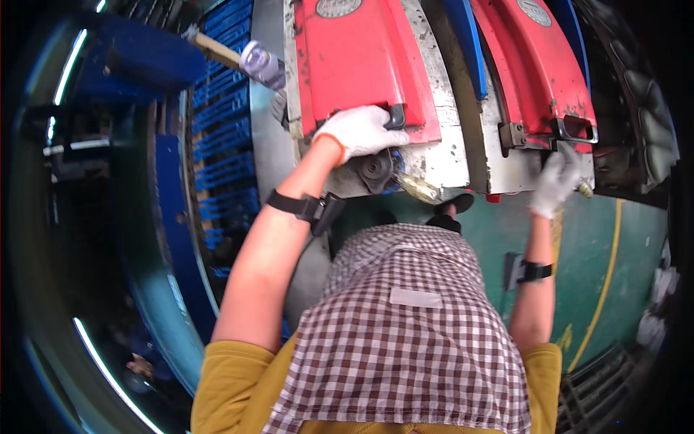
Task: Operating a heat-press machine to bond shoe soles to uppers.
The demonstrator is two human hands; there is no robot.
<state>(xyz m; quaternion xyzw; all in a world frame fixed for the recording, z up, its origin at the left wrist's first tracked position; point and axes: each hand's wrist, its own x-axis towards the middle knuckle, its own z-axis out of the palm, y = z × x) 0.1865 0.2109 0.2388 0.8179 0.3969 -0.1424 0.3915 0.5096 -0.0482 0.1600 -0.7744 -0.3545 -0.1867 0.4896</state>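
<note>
My left hand (356, 134), in a white glove with an orange cuff, is closed over the front handle (396, 116) of a red machine cover (354, 65). Most of that handle is hidden by the glove. Just under it are a round black knob (375, 168) and a yellowish clear screwdriver-like handle (419, 189). My right hand (557, 182), also gloved, is at the front of a second red cover (531, 65), below its black loop handle (576, 131). Motion blur smears its fingers against a greyish part, so its grip is unclear.
Blue panels (466, 47) stand between the two machines. To the left are stacked blue racks (224, 137), a wooden-handled tool (217, 50) and a purple-white roll or bottle (262, 65). The green floor (585, 239) carries yellow lines. A dark grating (600, 387) lies lower right.
</note>
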